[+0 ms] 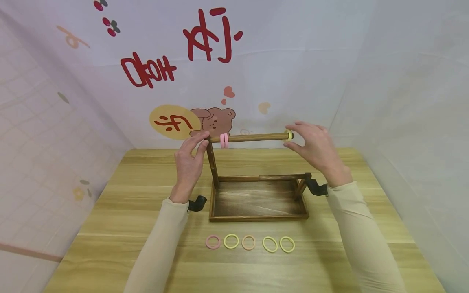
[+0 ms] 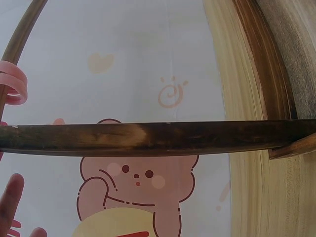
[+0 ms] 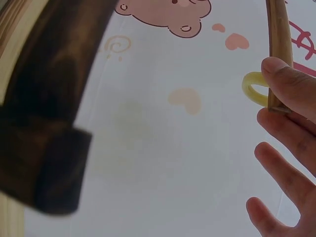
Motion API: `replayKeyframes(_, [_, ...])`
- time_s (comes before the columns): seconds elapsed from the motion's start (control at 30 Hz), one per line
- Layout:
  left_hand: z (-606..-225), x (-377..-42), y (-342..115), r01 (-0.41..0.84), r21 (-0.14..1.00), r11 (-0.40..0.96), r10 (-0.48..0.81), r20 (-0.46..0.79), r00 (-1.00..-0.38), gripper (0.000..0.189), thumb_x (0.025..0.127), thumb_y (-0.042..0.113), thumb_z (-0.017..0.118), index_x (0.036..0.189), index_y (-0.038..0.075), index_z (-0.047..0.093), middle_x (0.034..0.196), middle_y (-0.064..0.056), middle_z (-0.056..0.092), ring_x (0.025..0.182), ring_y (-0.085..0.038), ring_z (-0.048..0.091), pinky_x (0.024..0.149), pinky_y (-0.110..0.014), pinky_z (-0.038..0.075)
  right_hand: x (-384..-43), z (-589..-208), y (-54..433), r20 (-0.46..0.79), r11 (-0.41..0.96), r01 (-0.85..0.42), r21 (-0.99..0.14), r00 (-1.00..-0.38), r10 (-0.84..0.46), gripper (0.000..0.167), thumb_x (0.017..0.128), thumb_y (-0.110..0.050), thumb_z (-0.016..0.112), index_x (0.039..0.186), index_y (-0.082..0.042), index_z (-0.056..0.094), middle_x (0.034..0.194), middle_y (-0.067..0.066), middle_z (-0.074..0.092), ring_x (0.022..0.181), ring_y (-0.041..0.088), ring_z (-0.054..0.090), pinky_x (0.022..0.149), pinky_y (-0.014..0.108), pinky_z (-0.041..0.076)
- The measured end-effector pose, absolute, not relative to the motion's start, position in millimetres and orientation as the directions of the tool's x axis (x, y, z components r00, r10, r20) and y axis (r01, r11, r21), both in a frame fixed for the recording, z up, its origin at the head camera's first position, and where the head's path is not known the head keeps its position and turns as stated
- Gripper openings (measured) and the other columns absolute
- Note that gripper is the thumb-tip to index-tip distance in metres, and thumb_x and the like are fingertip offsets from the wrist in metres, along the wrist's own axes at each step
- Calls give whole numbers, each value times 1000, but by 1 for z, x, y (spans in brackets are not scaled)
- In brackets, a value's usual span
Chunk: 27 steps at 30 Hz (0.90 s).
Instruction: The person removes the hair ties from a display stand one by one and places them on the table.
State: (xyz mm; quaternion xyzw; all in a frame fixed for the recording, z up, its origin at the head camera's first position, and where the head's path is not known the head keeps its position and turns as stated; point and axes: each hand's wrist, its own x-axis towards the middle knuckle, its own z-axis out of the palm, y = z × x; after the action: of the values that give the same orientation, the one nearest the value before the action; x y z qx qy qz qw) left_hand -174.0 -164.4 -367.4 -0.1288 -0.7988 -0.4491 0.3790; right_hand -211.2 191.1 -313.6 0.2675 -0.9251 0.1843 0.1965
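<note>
A dark wooden rack [image 1: 259,218] stands on the table, its upper rod [image 1: 256,138] fixed to a tall post [image 1: 213,165] on the left. Two pink rings [image 1: 224,141] hang on the rod near that post. My left hand [image 1: 188,162] pinches the top corner where post and rod meet; in the left wrist view its thumb and index grip is out of frame. At the rod's free right end, my right hand [image 1: 316,147] pinches a yellow ring [image 3: 254,89] between thumb and index finger, with the ring around the rod tip. The other right fingers are spread.
A row of several loose rings, pink [image 1: 213,242], yellow [image 1: 231,241] and orange [image 1: 248,242] among them, lies on the table [image 1: 154,228] before the rack. A lower rod [image 1: 282,177] ends at a short right post [image 1: 301,189]. Behind hangs a printed white cloth [image 1: 311,81].
</note>
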Motion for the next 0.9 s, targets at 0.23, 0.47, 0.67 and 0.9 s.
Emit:
replayKeyframes(0.23, [-368,-174,-164,552,618,559,-133,724,-677,27,102,14,67,126,5,75,124,-11,74,119,-29,67,104,-50,51,-212,-315,198,469,793,-555,-252,-786,-402,51,90,-22,84,136,-6,67,135,15,68,132,39,56,107,65,38])
replayKeyframes(0.47, [-367,-174,-164,551,626,552,-132,718,-683,27,102,17,67,126,6,75,125,-10,74,120,-28,66,106,-48,50,-208,-317,206,500,784,-557,-275,-779,-378,51,88,-19,85,134,-5,67,134,17,68,131,41,57,106,67,38])
replayKeyframes(0.67, [-366,-175,-163,557,615,558,-128,727,-674,27,102,17,68,125,6,75,124,-10,74,119,-29,67,104,-49,50,-206,-319,213,534,767,-576,-283,-759,-373,52,86,-16,86,133,-3,68,133,20,68,129,43,58,106,65,41])
replayKeyframes(0.9, [-367,-175,-163,545,622,562,-146,724,-675,25,99,12,70,123,6,77,122,-10,75,118,-31,67,102,-53,51,-200,-324,218,557,726,-605,-326,-744,-370,52,85,-11,87,132,-2,67,131,20,68,126,42,59,107,59,42])
